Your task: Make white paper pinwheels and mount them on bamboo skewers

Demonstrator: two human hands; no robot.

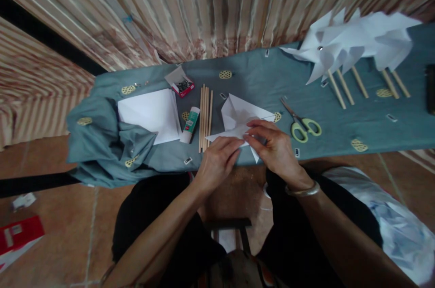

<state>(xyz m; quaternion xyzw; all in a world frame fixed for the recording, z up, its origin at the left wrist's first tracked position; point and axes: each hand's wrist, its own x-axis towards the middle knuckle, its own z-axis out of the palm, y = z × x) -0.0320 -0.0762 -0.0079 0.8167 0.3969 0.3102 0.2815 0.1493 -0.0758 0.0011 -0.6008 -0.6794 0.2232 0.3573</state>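
Observation:
A cut sheet of white paper [243,113], its corners partly folded in like a pinwheel, lies near the table's front edge. My left hand [219,161] presses on its lower left side, fingers closed together on the paper. My right hand [272,145] pinches the paper near its centre between thumb and fingers. Just left of the paper are several thin wooden sticks [205,118] and a green-and-white glue stick [190,124]. To the right rests a pair of scissors [301,122] with light green handles. What lies under my fingertips is hidden.
A stack of white paper [149,113] lies at the left, below a small open box [181,84] of dark pins. Several finished white paper pinwheels [360,38] on sticks lie at the right. Curtains [217,7] hang behind the cloth-covered table [340,129].

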